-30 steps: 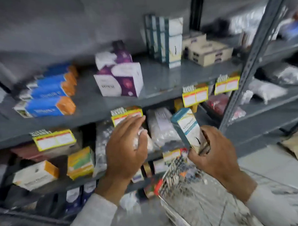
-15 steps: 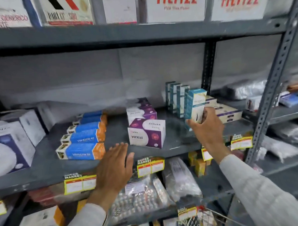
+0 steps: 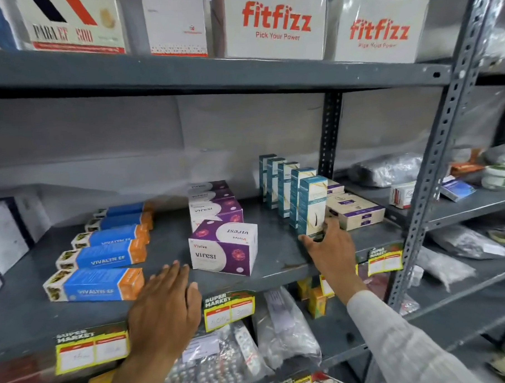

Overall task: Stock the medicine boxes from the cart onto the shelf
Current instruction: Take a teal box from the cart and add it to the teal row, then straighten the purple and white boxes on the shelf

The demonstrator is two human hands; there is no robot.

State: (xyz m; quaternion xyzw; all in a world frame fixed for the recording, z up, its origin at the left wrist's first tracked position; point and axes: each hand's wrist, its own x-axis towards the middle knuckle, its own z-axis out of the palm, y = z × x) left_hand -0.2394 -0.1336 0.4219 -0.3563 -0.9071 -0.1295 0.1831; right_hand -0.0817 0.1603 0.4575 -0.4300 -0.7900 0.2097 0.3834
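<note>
A tall teal-and-white medicine box (image 3: 312, 206) stands upright on the grey middle shelf (image 3: 280, 259), at the front of a row of several matching boxes (image 3: 284, 184). My right hand (image 3: 330, 243) grips its lower end with thumb and fingers around the base. My left hand (image 3: 166, 308) rests flat, fingers apart, on the shelf's front edge, holding nothing. The cart shows only as a wire corner (image 3: 320, 381) at the bottom.
Purple Virest boxes (image 3: 223, 246) sit left of the teal row, blue-and-orange Vivaltn boxes (image 3: 101, 257) further left, a beige carton (image 3: 355, 211) to the right. A steel upright (image 3: 435, 160) bounds the shelf. Fitfizz cartons (image 3: 276, 25) above, bagged blister packs (image 3: 221, 363) below.
My right hand has carried the teal box up from the cart and set it down at the front of the teal row. My left hand moved up onto the shelf edge. The view tilted up.
</note>
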